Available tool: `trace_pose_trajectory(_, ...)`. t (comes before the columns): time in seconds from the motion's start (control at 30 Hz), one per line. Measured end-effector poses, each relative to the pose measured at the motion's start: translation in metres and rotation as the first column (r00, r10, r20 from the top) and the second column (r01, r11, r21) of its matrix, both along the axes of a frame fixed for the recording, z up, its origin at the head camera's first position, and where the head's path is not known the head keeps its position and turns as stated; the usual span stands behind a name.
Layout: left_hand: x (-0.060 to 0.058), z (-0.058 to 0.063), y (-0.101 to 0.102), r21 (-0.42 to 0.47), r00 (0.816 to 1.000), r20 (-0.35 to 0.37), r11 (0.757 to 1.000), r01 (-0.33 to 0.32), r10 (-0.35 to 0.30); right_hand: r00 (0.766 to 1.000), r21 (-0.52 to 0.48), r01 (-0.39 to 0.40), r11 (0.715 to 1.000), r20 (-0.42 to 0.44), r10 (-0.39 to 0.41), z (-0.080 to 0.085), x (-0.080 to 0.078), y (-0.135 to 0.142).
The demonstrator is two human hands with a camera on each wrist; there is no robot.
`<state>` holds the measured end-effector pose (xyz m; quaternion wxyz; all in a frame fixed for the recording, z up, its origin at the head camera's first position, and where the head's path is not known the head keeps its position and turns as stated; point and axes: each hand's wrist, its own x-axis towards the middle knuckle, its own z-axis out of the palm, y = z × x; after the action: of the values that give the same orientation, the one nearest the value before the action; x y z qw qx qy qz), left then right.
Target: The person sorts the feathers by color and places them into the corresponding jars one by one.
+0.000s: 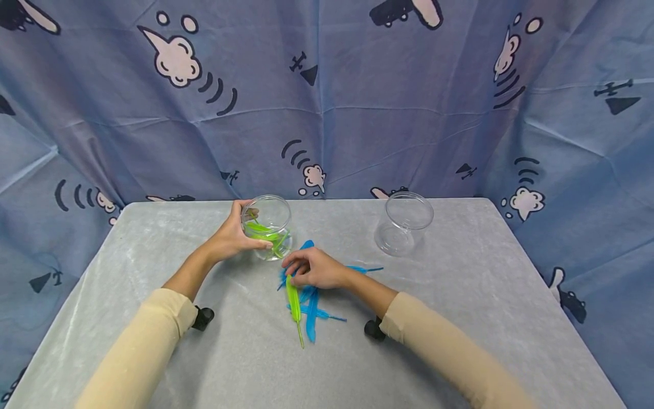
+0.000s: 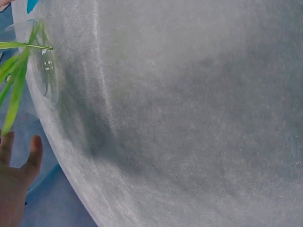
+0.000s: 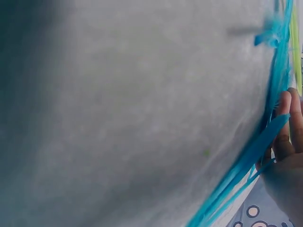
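On the left of the table, my left hand (image 1: 230,237) (image 2: 14,184) holds a clear jar (image 1: 282,218) (image 2: 49,71) by its side, thumb in front. Several green feathers (image 1: 259,228) (image 2: 19,90) lie inside it. To the jar's lower right, my right hand (image 1: 321,269) (image 3: 286,156) pinches a green feather (image 1: 293,301) (image 3: 296,52) near its upper end, its quill pointing toward me. Several blue feathers (image 1: 311,324) (image 3: 236,177) lie crossed on the table beneath and around this hand, which partly hides them.
A second clear jar (image 1: 398,241) stands to the right, with no feathers visible inside. The table (image 1: 245,352) has a grey cover, and a blue patterned curtain (image 1: 357,142) hangs behind its far edge.
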<state>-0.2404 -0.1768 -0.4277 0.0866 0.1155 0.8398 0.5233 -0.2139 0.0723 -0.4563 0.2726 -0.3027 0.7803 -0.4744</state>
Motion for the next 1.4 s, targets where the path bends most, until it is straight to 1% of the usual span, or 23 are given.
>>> trace_pose_trajectory(0.13,-0.001,-0.002,0.0,0.003,1.0,-0.002,1.0,-0.001,0.001,1.0,0.002,0.002,1.0,0.001,-0.002,0.0,0.001,-0.001)
trace_pose_trajectory(0.4,-0.001,-0.002,-0.001,-0.017,1.0,-0.003,1.0,-0.006,0.006,0.999,0.044,0.034,0.998,0.019,-0.035,0.0,0.002,-0.003)
trace_pose_trajectory(0.7,0.0,-0.001,0.0,-0.011,1.0,-0.002,1.0,-0.002,0.002,0.999,0.047,0.041,0.998,-0.018,-0.04,-0.001,0.003,-0.007)
trace_pose_trajectory(0.83,0.0,0.0,0.001,-0.01,1.0,-0.001,1.0,-0.001,0.001,0.999,0.046,0.047,0.998,-0.011,-0.046,0.0,0.003,-0.007)
trace_pose_trajectory(0.97,0.0,-0.001,0.0,-0.015,1.0,-0.002,1.0,-0.006,0.006,0.998,0.043,0.056,0.997,-0.01,-0.056,0.005,0.003,-0.006)
trace_pose_trajectory(1.17,-0.001,0.0,0.001,-0.025,1.0,-0.008,1.0,-0.007,0.007,0.997,0.016,0.061,0.998,-0.039,-0.061,0.015,0.0,-0.003)
trace_pose_trajectory(1.4,-0.001,-0.001,0.001,-0.011,1.0,-0.012,1.0,-0.005,0.005,0.996,0.002,0.071,0.997,-0.057,-0.071,0.025,-0.006,0.001)
